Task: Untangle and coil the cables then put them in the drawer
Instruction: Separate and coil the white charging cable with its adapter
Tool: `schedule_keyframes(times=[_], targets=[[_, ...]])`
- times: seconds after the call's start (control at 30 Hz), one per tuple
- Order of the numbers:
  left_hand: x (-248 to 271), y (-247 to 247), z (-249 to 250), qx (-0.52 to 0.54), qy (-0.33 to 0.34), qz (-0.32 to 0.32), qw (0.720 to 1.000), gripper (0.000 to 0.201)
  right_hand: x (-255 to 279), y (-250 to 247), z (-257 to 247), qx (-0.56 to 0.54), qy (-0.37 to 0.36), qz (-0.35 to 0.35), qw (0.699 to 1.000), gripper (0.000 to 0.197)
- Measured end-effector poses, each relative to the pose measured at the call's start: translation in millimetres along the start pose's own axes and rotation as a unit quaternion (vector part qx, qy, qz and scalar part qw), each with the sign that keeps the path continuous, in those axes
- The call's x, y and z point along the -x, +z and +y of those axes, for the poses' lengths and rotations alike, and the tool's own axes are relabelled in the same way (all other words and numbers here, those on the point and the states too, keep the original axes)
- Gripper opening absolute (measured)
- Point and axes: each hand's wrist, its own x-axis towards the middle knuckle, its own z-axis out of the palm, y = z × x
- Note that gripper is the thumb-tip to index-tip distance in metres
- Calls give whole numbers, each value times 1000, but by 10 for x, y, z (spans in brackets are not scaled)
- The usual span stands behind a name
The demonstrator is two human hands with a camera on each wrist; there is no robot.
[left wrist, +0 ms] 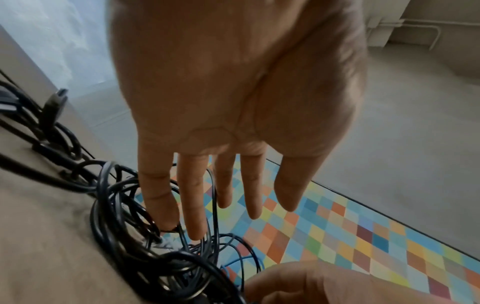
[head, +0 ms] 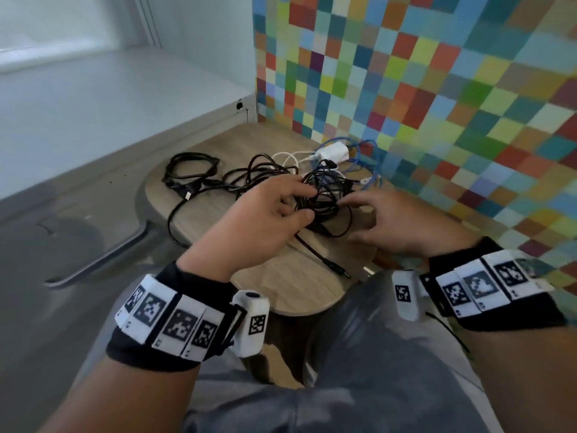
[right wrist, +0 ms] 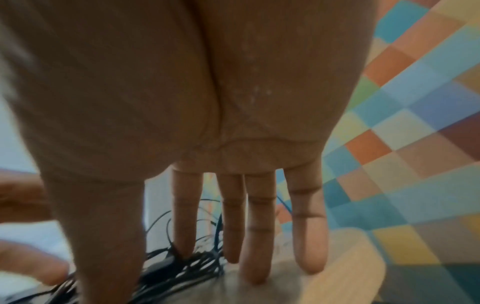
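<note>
Both hands worked over the cable tangle on a small wooden table (head: pixel 299 276). Left hand (head: pixel 262 220) reached into the black tangled cables (head: pixel 321 195), fingers extended and slightly spread, its fingertips (left wrist: pixel 168 218) among the loops; whether any strand was pinched could not be told. Right hand (head: pixel 396 223) hovered just right of the tangle, fingers (right wrist: pixel 259 226) straight and parted, holding nothing. Farther left on the table lay a separate black cable bundle (head: pixel 190 168), apart from the main knot. At the far edge sat a white charger (head: pixel 334 151) with white cable, beside blue cable (head: pixel 365 151) against the multicoloured checked wall (head: pixel 452 89). One black plug end (head: pixel 337 270) trailed toward the near table edge.
</note>
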Motion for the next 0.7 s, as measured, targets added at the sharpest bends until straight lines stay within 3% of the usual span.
schedule_keyframes(times=[0.1, 0.2, 0.27, 0.47, 0.6, 0.7], targets=[[1, -14, -48, 52, -35, 24, 998, 26, -97, 137, -81, 58, -18, -2, 998, 62], [39, -55, -92, 93, -51, 46, 993, 22, -143, 167, -125, 87, 0, 17, 996, 32], [67, -71, -127, 119, -52, 60, 990, 21, -131, 155, -127, 68, -1, 23, 997, 23], [80, -51, -260, 190, -70, 97, 975, 19, -15, 139, -52, -37, -22, 45, 998, 30], [54, -22, -348, 151, -53, 90, 983, 16, 135, 45, -114, -67, -54, 30, 996, 34], [36, -23, -392, 126, -49, 95, 986, 15, 187, -198, -196, -72, -48, 45, 995, 23]])
